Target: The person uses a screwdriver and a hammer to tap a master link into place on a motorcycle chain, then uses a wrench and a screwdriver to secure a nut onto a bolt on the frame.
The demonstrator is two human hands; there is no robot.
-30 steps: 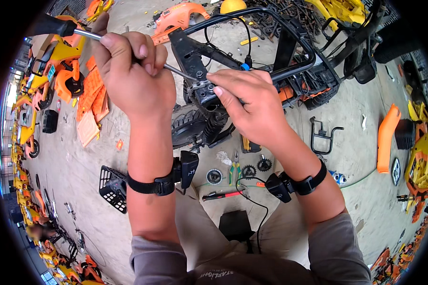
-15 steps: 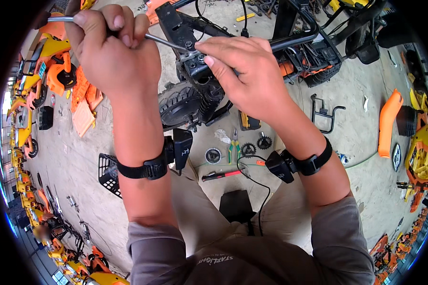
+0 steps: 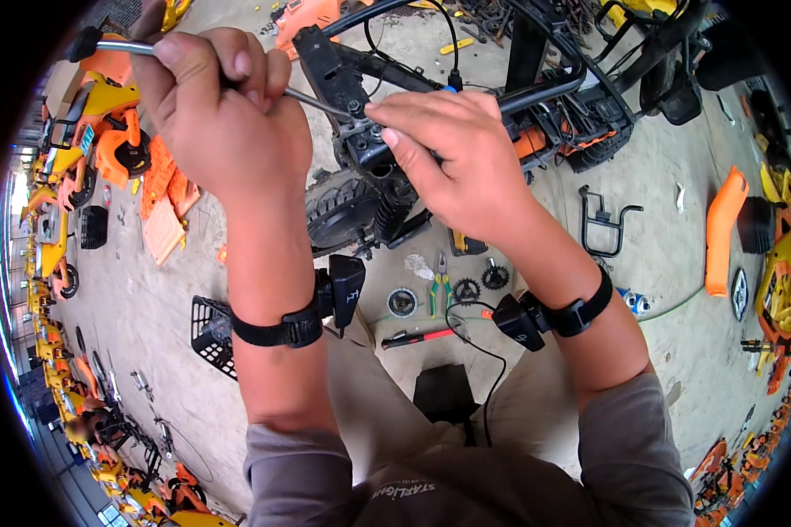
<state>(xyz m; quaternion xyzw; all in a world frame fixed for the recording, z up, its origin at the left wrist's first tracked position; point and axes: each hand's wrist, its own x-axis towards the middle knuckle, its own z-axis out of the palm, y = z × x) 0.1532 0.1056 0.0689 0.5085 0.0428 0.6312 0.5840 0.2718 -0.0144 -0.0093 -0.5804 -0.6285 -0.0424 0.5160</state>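
My left hand [image 3: 233, 114] is closed round a slim metal rod-shaped tool [image 3: 316, 102], whose dark end [image 3: 83, 44] sticks out to the left. The tool's other end reaches a bolted bracket [image 3: 365, 145] on the black vehicle frame [image 3: 330, 70]. Over that bracket lies my right hand [image 3: 457, 162], fingers pressed together and thumb bent toward the bolts. Whatever its fingertips grip is hidden. Beneath the bracket are a black coil spring [image 3: 395, 211] and a knobbly tyre [image 3: 341, 215].
On the concrete floor before me lie green-handled pliers [image 3: 440, 285], gears [image 3: 468, 291], a ring-shaped part [image 3: 402, 302] and a red-and-black tool [image 3: 417, 337]. A black basket [image 3: 213, 329] sits left, a bent tube bracket [image 3: 611, 220] and orange panel [image 3: 725, 233] right.
The whole view has shifted slightly, with most things lower and further right. My left hand and the rod have come a little rightward relative to the frame. The right hand stays at the bracket.
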